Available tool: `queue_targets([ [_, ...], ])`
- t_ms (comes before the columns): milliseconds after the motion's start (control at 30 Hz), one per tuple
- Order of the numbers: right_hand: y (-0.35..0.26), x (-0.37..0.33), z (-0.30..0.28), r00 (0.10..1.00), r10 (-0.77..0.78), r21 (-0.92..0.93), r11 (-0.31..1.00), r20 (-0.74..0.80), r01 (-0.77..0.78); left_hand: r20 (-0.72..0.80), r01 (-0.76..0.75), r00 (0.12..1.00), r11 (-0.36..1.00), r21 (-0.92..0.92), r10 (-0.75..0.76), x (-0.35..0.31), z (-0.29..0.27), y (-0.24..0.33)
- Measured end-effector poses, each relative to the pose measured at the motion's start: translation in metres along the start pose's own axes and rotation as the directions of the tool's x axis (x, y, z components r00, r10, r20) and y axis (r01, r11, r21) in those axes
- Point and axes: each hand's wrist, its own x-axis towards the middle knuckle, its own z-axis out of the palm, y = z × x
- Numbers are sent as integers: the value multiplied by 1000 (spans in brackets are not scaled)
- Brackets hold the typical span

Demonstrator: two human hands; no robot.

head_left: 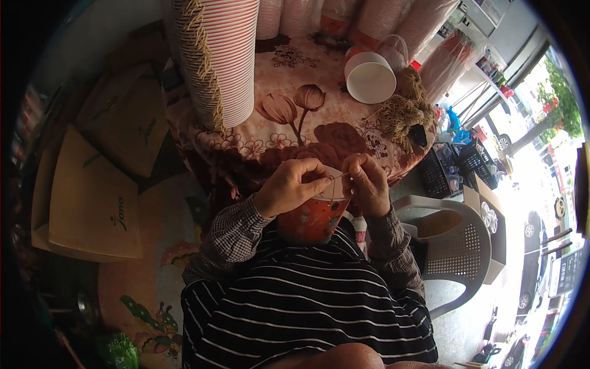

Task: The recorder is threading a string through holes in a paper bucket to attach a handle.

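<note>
An orange-red paper bucket [305, 221] with a white inside and a dark printed pattern rests upright against my lap. At its rim, my left hand [294, 186] pinches a thin tan cord [332, 190] between thumb and fingers. Close beside it, my right hand [366, 182] has its fingertips closed on the same cord over the bucket's right side. How the cord passes through the rim is too small to make out. A bundle of similar tan cords [402, 111] lies on the table's right side, near a white-lined paper bucket [370, 82] tipped on its side.
A tall stack of nested buckets [230, 61] with cord loops stands on the flowered tablecloth [286, 74]. More stacks in plastic [375, 24] line the back. Cardboard boxes [92, 203] stand at left; a plastic chair [455, 246] and black crates [439, 169] at right.
</note>
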Motion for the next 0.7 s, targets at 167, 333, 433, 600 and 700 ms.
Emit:
queue_targets([
  [167,-22,-9,1,982,-75,-241,964,176,117,-86,-149,983,980,133,161,-4,8,13],
  [333,-34,-15,11,938,-169,-394,874,303,285,-63,-38,997,999,22,40,-12,23,25],
  [433,-39,-22,11,928,-152,-401,869,341,290,-47,-12,999,999,-50,10,-16,26,24],
  [600,-40,-31,3,881,-198,-462,790,430,403,-68,-41,997,998,-52,38,-24,29,28],
  [700,-40,-35,0,890,-170,-491,783,424,383,-90,-109,989,985,133,121,-26,30,26],
])
